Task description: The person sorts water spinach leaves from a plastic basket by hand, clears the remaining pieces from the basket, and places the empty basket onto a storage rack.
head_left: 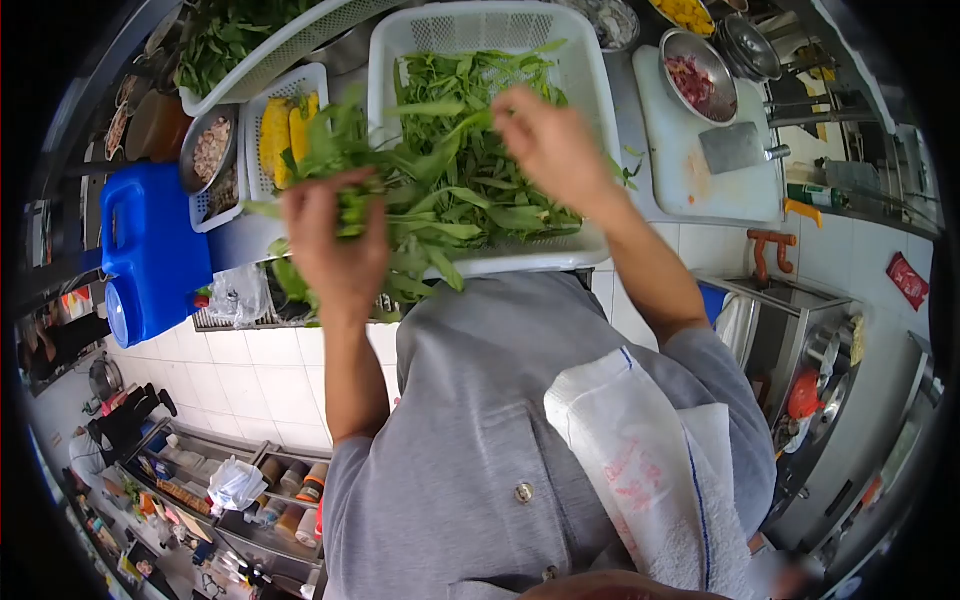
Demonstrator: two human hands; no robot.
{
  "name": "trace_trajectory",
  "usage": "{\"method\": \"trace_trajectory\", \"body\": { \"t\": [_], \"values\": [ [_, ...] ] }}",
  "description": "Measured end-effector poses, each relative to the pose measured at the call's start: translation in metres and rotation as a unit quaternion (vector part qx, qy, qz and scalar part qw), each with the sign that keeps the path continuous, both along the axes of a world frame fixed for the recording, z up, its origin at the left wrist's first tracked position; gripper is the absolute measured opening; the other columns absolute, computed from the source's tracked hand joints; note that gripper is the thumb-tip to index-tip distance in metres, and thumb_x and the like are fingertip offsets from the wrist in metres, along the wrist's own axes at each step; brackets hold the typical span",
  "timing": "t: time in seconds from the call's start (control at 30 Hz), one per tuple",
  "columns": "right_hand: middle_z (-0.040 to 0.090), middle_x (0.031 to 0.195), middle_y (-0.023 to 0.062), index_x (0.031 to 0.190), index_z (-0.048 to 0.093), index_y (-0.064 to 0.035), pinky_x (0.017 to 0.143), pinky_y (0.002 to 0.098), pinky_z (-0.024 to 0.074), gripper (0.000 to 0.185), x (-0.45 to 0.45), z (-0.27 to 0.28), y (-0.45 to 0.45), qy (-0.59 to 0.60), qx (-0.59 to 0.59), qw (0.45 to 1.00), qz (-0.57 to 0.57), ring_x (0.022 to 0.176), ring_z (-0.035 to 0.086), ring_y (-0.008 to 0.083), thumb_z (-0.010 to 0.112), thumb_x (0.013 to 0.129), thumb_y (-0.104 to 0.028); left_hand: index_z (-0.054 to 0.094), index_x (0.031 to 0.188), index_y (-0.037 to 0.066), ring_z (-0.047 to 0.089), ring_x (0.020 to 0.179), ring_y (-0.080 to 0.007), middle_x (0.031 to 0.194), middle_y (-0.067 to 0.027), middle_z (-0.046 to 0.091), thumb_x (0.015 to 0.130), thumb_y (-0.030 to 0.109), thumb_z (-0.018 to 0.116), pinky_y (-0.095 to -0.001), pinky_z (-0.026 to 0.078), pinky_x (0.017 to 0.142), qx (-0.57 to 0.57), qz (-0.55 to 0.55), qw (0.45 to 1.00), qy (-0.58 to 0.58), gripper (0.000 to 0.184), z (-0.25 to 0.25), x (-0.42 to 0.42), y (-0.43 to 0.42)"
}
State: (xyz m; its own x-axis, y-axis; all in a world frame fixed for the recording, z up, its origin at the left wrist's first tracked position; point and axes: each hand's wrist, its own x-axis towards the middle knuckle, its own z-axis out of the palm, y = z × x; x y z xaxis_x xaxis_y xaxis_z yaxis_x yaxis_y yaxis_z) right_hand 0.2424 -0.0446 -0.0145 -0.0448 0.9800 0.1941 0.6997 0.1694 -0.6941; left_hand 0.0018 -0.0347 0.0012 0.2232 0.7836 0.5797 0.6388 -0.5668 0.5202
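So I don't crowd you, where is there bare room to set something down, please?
The cutting board is bare, though stained, at its lower end, below the cleaver. Crowded: the large basket, with greens, left hand and right hand over it, and leftward, the small basket and metal bowl.

metal counter [245,238], white basket [520,262], cutting board [738,195]

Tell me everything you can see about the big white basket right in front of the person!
The big white basket looks like plastic, with rounded corners, a smooth rim and little holes in its sides. It sits open side up on a grey counter, close to the person's body. Green leaves cover much of its floor and spill over its near left corner, hiding it. The person's right hand is over it.
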Motion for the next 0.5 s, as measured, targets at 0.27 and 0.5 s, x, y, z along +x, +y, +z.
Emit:
{"method": "trace_trajectory", "body": {
  "t": [0.27,0.5],
  "values": [
    [0.065,0.075,0.0138,0.096,0.064,-0.0030,0.066,0.0376,0.0495,0.019,0.014,0.079,0.019,0.184,-0.057,0.981,0.035,0.071,0.064,0.0298,0.062,0.084,-0.017,0.059,0.094,-0.001,0.060,0.097,-0.0179,0.104,-0.0133,0.064,0.075,0.000,0.074,-0.0287,0.046,0.086,-0.140,0.012,0.963,-0.229,0.024,0.019,-0.029,0.010],
    [0.063,0.073,0.0152,0.084,0.066,-0.0032,0.064,0.0407,0.0458,0.016,-0.073,0.051,0.034,0.044,0.080,0.959,0.269,0.070,0.062,0.0325,0.066,0.079,-0.018,0.059,0.102,-0.001,0.058,0.097,-0.0172,0.107,-0.0115,0.062,0.072,0.001,0.079,-0.0298,0.046,0.088,-0.165,-0.057,0.976,-0.130,0.035,0.013,-0.021,0.003]
  ]
}}
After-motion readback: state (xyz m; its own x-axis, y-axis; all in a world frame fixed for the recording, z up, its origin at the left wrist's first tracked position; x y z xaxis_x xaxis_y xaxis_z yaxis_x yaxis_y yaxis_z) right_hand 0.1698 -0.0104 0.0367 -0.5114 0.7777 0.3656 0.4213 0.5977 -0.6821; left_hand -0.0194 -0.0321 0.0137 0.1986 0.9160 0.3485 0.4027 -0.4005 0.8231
